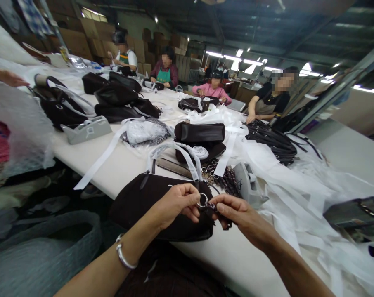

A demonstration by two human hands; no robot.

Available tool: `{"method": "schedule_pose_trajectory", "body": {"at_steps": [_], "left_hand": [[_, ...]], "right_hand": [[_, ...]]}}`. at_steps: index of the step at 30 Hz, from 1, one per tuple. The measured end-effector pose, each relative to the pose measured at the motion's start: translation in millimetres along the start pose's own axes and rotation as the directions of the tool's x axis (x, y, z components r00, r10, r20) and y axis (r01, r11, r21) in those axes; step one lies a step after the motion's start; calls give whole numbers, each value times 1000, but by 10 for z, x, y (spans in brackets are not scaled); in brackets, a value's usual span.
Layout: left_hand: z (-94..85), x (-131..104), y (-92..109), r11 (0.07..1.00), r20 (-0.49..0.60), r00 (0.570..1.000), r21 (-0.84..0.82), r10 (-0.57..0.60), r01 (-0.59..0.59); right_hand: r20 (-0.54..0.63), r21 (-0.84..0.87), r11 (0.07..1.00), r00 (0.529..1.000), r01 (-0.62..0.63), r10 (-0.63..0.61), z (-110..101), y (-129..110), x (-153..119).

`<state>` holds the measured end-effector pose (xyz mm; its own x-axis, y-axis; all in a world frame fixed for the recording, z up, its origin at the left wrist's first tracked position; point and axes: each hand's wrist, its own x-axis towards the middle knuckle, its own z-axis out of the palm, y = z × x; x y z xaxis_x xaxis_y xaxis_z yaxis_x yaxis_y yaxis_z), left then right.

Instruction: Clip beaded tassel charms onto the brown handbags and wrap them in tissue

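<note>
A dark handbag lies at the table's near edge, its handles wrapped in white material. Over the bag's right part, my left hand pinches a silver metal ring between thumb and fingers. My right hand is closed on a dark braided strap joined to that ring, with its dark end hanging below the fingers. Just beyond the hands lies a pile of similar patterned straps with rings.
Dark bags and a plastic-wrapped bundle lie farther on the white table. Grey holders stand left and right. White strips cover the right side. Several people work across the table; another person's hand reaches in at left.
</note>
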<state>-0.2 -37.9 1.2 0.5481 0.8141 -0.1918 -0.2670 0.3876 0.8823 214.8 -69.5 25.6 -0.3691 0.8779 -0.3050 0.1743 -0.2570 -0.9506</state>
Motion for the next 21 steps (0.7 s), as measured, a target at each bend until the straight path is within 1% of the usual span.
{"method": "schedule_pose_trajectory", "body": {"at_steps": [2,6,10,12,15,21], "left_hand": [[-17,8,-22,997,-7,1000,-71,-23,23],[-43,8,-25,988,-5,999,-146,-50,48],[-41,36,-46,976,-16,996,-205,-84,79],[-24,59,-71,971,-31,994,-222,-101,91],[1,94,-98,965,-40,992,-238,-120,107],[-6,114,-65,968,-60,989,-218,-138,122]], "right_hand": [[15,13,1000,1000,-15,15,17,5,22],[27,21,1000,1000,-12,11,27,15,39],[5,-36,999,1000,27,-27,32,11,48],[-14,-61,996,998,59,-60,54,5,70],[-33,-25,995,995,96,-97,103,8,123],[-101,18,995,990,97,-94,154,79,202]]}}
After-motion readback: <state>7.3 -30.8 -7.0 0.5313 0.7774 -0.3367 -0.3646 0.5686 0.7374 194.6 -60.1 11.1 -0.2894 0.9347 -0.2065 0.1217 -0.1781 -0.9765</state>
